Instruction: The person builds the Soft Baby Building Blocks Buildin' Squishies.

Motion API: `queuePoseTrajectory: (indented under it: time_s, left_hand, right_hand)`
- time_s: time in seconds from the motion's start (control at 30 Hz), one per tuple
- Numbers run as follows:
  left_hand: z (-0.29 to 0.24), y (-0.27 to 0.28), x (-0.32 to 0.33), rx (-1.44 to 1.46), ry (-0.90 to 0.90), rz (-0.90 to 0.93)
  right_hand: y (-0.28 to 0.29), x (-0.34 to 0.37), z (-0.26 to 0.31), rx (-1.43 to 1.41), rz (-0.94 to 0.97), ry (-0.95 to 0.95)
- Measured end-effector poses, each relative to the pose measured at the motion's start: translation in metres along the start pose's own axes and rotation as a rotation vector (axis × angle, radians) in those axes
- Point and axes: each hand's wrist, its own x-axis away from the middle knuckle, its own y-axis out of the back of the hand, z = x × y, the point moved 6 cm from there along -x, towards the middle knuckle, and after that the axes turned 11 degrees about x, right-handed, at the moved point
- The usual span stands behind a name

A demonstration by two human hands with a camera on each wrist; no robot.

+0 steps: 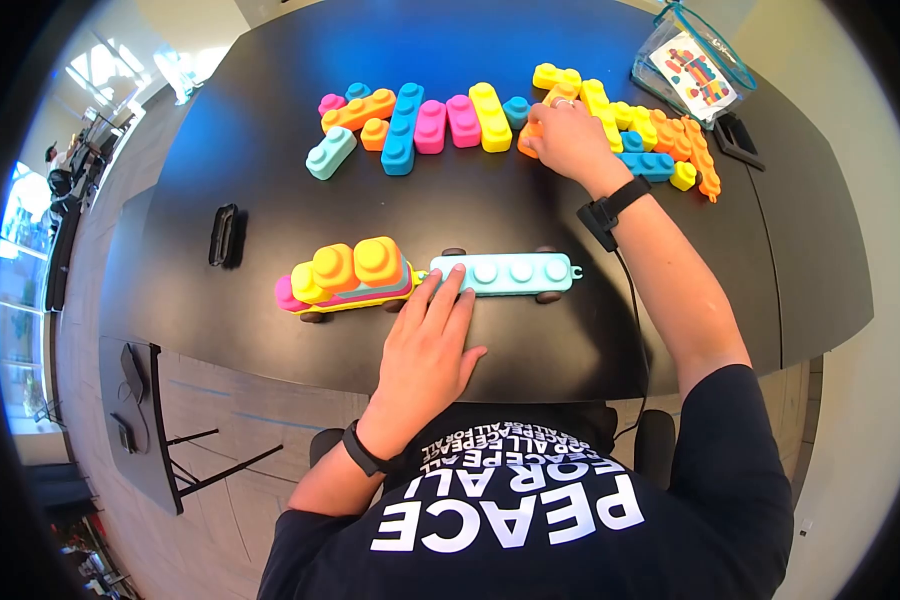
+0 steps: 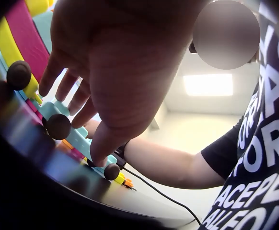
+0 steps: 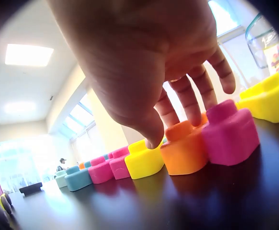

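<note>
Black table (image 1: 300, 220), wheeled toys and loose blocks: slips and knocks look the likeliest trouble.
Loaded car (image 1: 365, 302), just past 8 o'clock, could shed its stacked blocks if jolted. Aqua car (image 1: 502, 284), at 6 o'clock, might roll under a sideways push. Left hand (image 1: 420, 355), at 7, lies on its 9-o'clock end, fingers straight, slightly apart. Right hand (image 1: 575, 145), toward 1 o'clock, straddles the orange block (image 3: 185, 155), thumb apart from fingers; whether they pinch, I cannot tell. A crooked hold could drop it or topple the adjacent pink block (image 3: 233, 141). The link (image 1: 420, 277), partly hidden by a finger, could twist if either car shifts.
</note>
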Motion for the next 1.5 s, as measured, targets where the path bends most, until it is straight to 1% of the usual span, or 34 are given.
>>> queuePoseTrajectory:
  time_s: [0.2, 0.3, 0.4, 0.5, 0.6, 0.7, 0.8, 0.9, 0.97, 1.07, 1.17, 1.27, 1.37, 1.47, 1.5]
  left_hand:
    - [0.006, 0.005, -0.002, 0.039, 0.013, -0.019]
    - [0.009, 0.006, -0.003, 0.083, 0.031, -0.025]
    - [0.012, 0.008, -0.002, 0.118, 0.028, -0.029]
    - [0.017, 0.008, 0.0, 0.168, 0.036, -0.038]
    - [0.022, 0.007, 0.0, 0.229, 0.033, -0.045]
    - [0.027, 0.005, -0.001, 0.263, 0.035, -0.02]
    - [0.026, 0.006, -0.001, 0.26, 0.03, -0.007]
    - [0.021, 0.007, 0.001, 0.255, 0.027, -0.002]
    - [0.018, 0.01, 0.004, 0.222, 0.012, -0.013]
    - [0.007, 0.03, 0.012, 0.218, -0.075, -0.125]
    - [0.002, 0.04, 0.02, 0.267, -0.105, -0.187]
    - [0.001, 0.044, 0.014, 0.239, -0.061, -0.246]
    - [0.006, 0.038, 0.01, 0.284, 0.059, -0.209]
    - [0.008, 0.035, 0.004, 0.266, 0.092, -0.161]
    - [0.008, 0.033, 0.002, 0.235, 0.076, -0.15]
  right_hand:
    - [-0.007, -0.006, -0.003, -0.027, 0.008, 0.009]
    - [0.007, 0.0, -0.013, -0.138, -0.152, -0.019]
    - [0.038, 0.014, -0.032, -0.295, -0.278, -0.018]
    - [0.086, 0.056, -0.04, -0.512, -0.4, -0.087]
    - [0.103, 0.1, -0.045, -0.91, -0.371, -0.155]
    - [0.104, 0.144, -0.043, -1.095, -0.405, -0.026]
    - [0.103, 0.184, -0.027, -1.122, -0.325, -0.026]
    - [0.094, 0.206, -0.009, -1.101, -0.232, 0.004]
    - [0.09, 0.209, 0.0, -1.043, -0.24, 0.037]
    - [0.087, 0.211, 0.009, -0.964, -0.255, 0.085]
    - [0.085, 0.209, 0.021, -1.028, -0.217, 0.127]
    - [0.081, 0.206, 0.03, -1.009, -0.191, 0.161]
    - [0.077, 0.204, 0.035, -0.974, -0.192, 0.201]
    - [0.069, 0.203, 0.037, -0.969, -0.179, 0.205]
    - [0.068, 0.203, 0.037, -0.964, -0.173, 0.199]
